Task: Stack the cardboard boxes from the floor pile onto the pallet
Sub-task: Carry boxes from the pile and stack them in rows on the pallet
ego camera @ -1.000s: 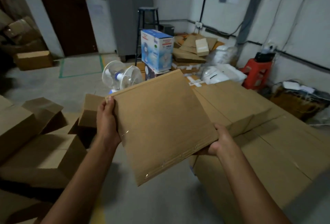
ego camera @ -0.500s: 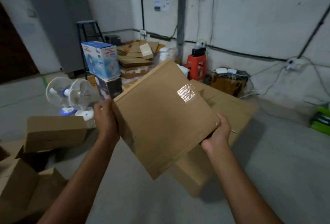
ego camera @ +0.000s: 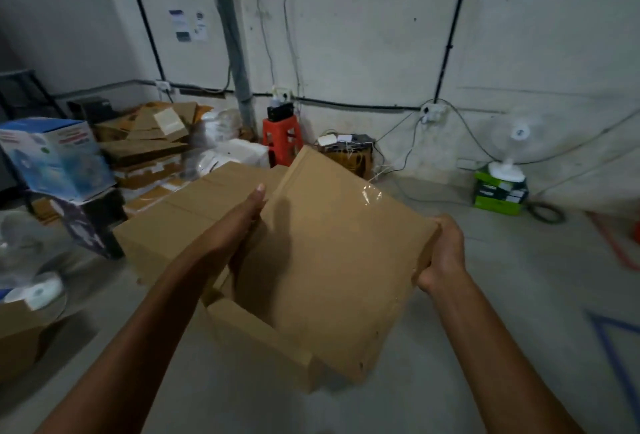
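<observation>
1. Head view is showing a person carrying a flat brown cardboard box (ego camera: pixel 332 260) in the centre of the frame. It is tilting, with its far corner pointing up toward the wall and its near corner dipping toward the lower centre.
2. The left hand (ego camera: pixel 242 222) is pressing against the box's left edge. Its fingers are lying straight along the cardboard and pointing up the frame, not curling round it.
3. The right hand (ego camera: pixel 443 253) is gripping the box's right corner, with the fingers curling underneath and the thumb side sitting on the edge.
4. A strip of clear tape (ego camera: pixel 372 196) is glinting on the box's upper face, near the right hand.
5. The box is hanging over the near end of a stack of brown cardboard boxes (ego camera: pixel 180 222) sitting left of centre. Whether the two are touching cannot be told.
6. A blue and white printed carton (ego camera: pixel 55 156) is leaning at the left edge of the frame, on top of a dark box (ego camera: pixel 100 219).
7. A red plastic stool (ego camera: pixel 280 135) is standing against the wall above the centre, beside a grey vertical pipe (ego camera: pixel 232 35).
8. A white fan (ego camera: pixel 512 142) is standing on a green box (ego camera: pixel 500 191) at the right, by the wall.
9. Grey concrete floor (ego camera: pixel 485 295) is filling the lower right, with a blue line (ego camera: pixel 616 347) running across it.
</observation>
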Motion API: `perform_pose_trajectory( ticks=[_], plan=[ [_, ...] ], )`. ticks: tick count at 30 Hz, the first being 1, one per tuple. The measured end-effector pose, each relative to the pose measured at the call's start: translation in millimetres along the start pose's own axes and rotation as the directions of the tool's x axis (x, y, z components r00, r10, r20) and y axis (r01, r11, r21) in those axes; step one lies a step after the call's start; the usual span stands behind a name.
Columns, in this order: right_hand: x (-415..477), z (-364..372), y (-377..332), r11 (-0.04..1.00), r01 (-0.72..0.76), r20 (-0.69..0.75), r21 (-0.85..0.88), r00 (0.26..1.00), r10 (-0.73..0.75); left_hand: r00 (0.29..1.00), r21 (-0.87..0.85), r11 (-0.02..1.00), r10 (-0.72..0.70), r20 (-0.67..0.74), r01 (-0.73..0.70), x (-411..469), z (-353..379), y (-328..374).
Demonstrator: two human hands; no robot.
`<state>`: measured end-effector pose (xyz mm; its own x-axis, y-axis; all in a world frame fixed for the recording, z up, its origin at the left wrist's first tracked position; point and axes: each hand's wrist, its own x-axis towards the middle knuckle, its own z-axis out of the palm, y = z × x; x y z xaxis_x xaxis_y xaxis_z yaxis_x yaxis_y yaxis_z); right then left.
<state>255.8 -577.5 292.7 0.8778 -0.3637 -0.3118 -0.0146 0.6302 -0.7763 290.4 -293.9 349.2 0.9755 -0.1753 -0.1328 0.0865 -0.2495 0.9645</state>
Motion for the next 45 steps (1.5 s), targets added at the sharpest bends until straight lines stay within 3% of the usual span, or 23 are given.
perform_pose_trajectory(
  ticks=[5, 7, 10, 15, 21, 25, 31, 39, 42, 45],
  plan=[
    [59.4, -28.6, -26.7, 0.994, 0.083, -0.06, -0.075, 0.994, -0.088, 0.996, -0.155, 0.984, -0.089, 0.03, 0.093, 100.6, 54.1, -2.8],
    [94.2, -34.3, -36.6, 0.977, 0.133, -0.064, -0.168, 0.987, -0.145, 0.985, -0.196, 0.97, -0.12, 0.125, 0.143, 148.1, 70.6, -7.1],
    [156.9, -33.5, -48.0, 0.915, 0.211, -0.067, -0.343, 0.966, -0.248, 0.97, -0.336, 0.926, -0.1, 0.22, 0.172, 219.3, 101.0, -9.8],
    [251.8, -24.0, -75.8, 0.82, 0.269, -0.019, -0.505, 0.947, -0.322, 0.935, -0.414, 0.855, -0.2, 0.292, 0.312, 325.0, 128.4, -10.8],
    [339.9, -16.8, -104.7, 0.814, 0.283, -0.055, -0.508, 0.932, -0.359, 0.926, -0.494, 0.792, -0.24, 0.29, 0.359, 411.5, 165.9, -10.9],
    [405.5, -18.2, -124.7, 0.826, 0.257, -0.036, -0.502, 0.948, -0.317, 0.928, -0.532, 0.769, -0.225, 0.296, 0.356, 462.7, 188.5, -7.9],
    [516.2, -20.7, -152.7, 0.839, 0.196, -0.022, -0.508, 0.971, -0.24, 0.913, -0.522, 0.749, -0.313, 0.263, 0.408, 553.1, 227.0, 3.6],
    [699.5, -19.8, -207.3, 0.825, 0.147, 0.097, -0.545, 0.989, -0.112, 0.916, -0.578, 0.737, -0.399, 0.047, 0.35, 681.9, 295.0, 27.5],
    [761.6, -9.5, -233.8, 0.787, 0.03, 0.188, -0.616, 0.976, 0.11, 0.903, -0.607, 0.726, -0.428, -0.03, 0.324, 717.6, 314.5, 36.9],
    [811.5, 7.5, -253.3, 0.631, -0.149, 0.125, -0.762, 0.921, 0.369, 0.877, -0.647, 0.703, -0.468, -0.107, 0.295, 745.0, 329.6, 42.2]
  ],
)
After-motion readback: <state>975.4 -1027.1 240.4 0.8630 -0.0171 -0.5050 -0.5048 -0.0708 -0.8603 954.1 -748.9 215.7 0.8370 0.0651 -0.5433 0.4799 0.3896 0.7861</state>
